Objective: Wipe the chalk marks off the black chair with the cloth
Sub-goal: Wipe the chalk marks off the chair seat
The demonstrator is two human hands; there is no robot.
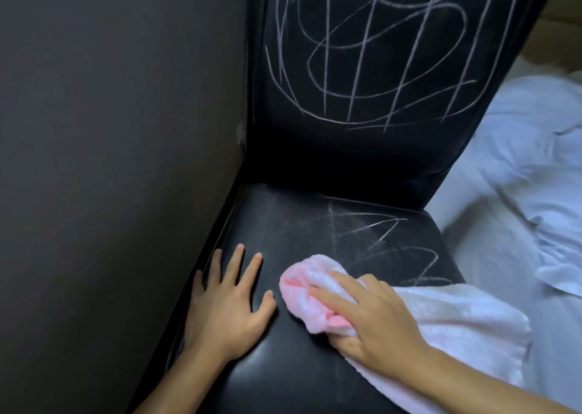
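Seat-wiping step under way. Right hand [374, 312] clenched on bunched pink cloth [302, 290], pressed to black chair [315, 376] seat, lower centre. Left hand [226, 300] flat, fingers spread, empty, bracing seat. Seat chalk marks [387, 237] faint at centre right; backrest scribbles untouched. Next, probably: sweep rightward.

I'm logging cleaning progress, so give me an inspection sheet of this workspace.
Surface: black chair seat, faint chalk marks at its rear right.
Job's things: pink cloth; backrest heavily scribbled.
Clutter: nothing seen.
Grippers: left hand flat on seat, open; right hand pressing cloth, fingers on top.
Cables: nothing seen.
Surroundings: dark wall left, white bedding right.
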